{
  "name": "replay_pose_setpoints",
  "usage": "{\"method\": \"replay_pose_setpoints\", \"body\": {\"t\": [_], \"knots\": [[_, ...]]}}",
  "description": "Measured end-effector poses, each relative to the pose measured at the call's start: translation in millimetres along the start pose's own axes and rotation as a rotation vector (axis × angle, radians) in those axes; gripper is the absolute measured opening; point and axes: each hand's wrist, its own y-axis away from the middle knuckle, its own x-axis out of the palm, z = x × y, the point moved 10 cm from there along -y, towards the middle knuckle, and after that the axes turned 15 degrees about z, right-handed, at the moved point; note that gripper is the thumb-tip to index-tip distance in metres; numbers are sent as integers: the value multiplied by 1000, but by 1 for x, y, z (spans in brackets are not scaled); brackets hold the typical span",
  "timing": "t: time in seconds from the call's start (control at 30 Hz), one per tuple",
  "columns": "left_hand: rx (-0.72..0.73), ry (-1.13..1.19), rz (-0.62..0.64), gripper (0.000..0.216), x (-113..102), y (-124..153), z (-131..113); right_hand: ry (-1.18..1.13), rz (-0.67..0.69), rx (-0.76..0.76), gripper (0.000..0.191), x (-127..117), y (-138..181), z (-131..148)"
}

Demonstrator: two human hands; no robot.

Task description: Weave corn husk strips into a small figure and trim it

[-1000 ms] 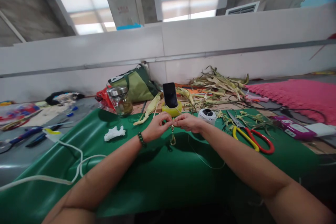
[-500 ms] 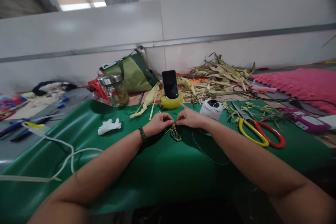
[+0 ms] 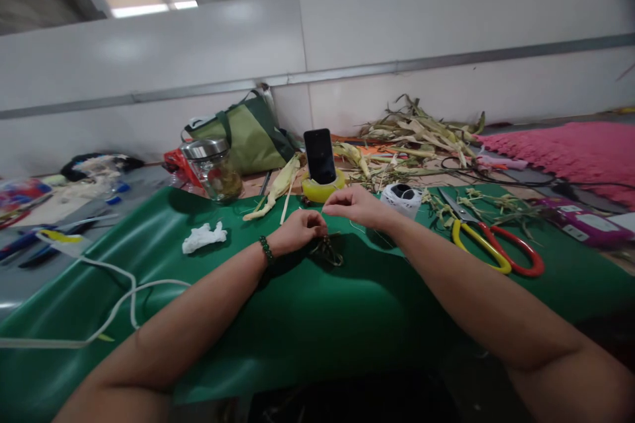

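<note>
My left hand (image 3: 297, 230) rests on the green mat (image 3: 307, 317), fingers closed around a small woven husk piece (image 3: 328, 251) that lies on the mat. A green bead bracelet sits on that wrist. My right hand (image 3: 354, 205) is raised a little above and behind it, fingertips pinched on a thin thread that runs down toward the woven piece. A white thread spool (image 3: 403, 198) stands just right of my right hand.
A black phone (image 3: 320, 156) stands in a yellow holder. Yellow-and-red scissors (image 3: 489, 244) lie at the right. Dried husks (image 3: 417, 139), a green bag (image 3: 243, 135), a glass jar (image 3: 211, 168), a crumpled tissue (image 3: 203, 236), a white cord (image 3: 119, 291) and a pink mat (image 3: 560, 155) surround the work spot.
The woven piece has gone from hanging between both hands to lying on the mat under my left hand. My right hand has lifted away, drawing the thread up. The view tilted down.
</note>
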Motion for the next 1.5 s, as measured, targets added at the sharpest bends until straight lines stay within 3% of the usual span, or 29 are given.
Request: {"method": "replay_pose_setpoints", "body": {"t": [0.13, 0.23, 0.47, 0.87, 0.97, 1.1, 1.2, 1.4, 1.5], "knots": [[-5, 135, 52, 11, 2, -1, 4, 248, 38, 185, 23, 3, 1, -16], [-10, 197, 59, 11, 1, -1, 4, 335, 38, 193, 15, 9, -2, -14], [-41, 177, 57, 12, 1, 0, 4, 450, 110, 205, 21, 20, -5, -13], [-77, 248, -8, 14, -3, 3, 5, 170, 251, 178, 27, 36, -10, -36], [-44, 150, -36, 11, -7, 3, 2, 89, 140, 228, 13, 25, -10, -45], [24, -125, -101, 7, -11, 6, -12, -35, 26, 273, 23, 18, -10, -54], [43, -305, -139, 9, -10, 8, -19, -131, -36, 272, 18, 16, -10, -51], [40, -534, -178, 14, -3, 11, -29, -304, -88, 383, 26, 17, -5, -56], [39, -615, -180, 16, 1, 11, -34, -270, -75, 339, 20, 19, -9, -61]]}}
